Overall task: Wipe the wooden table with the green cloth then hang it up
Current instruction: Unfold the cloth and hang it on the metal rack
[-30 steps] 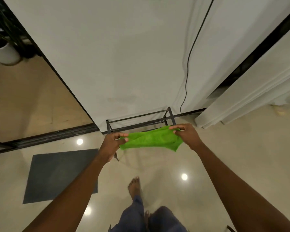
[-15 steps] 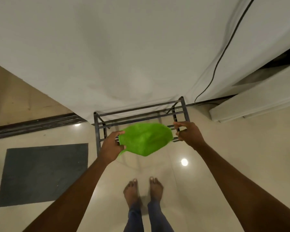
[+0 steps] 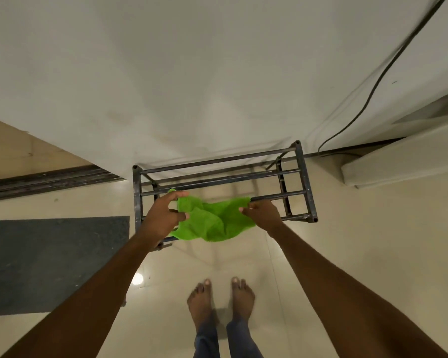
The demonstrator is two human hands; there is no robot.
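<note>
A dark grey mat [image 3: 57,264] lies on the glossy floor [image 3: 360,241] at the left, near the left end of a black metal rack [image 3: 305,177]. The rack stands against the white wall [image 3: 192,73], and its top is a row of parallel rails with nothing on the back ones.

The left hand [image 3: 163,218] is over the rack's front left corner. Its fingers [image 3: 180,194] are parted, with the forefinger stretched over the upper left corner of the green cloth [image 3: 215,223] and the thumb lower down on the same edge, so the edge is held between them.

The cloth hangs slack and crumpled between the two hands, over the front rails and sagging past the rack's front edge. Whether it touches a rail cannot be told.

The right hand [image 3: 263,214] is near the middle of the front rails, its fingers [image 3: 245,209] closed together in a pinch on the cloth's upper right corner.

Two bare feet [image 3: 199,303] stand on the floor in front of the rack. A black cable [image 3: 373,91] runs down the wall to the rack's right back corner.
</note>
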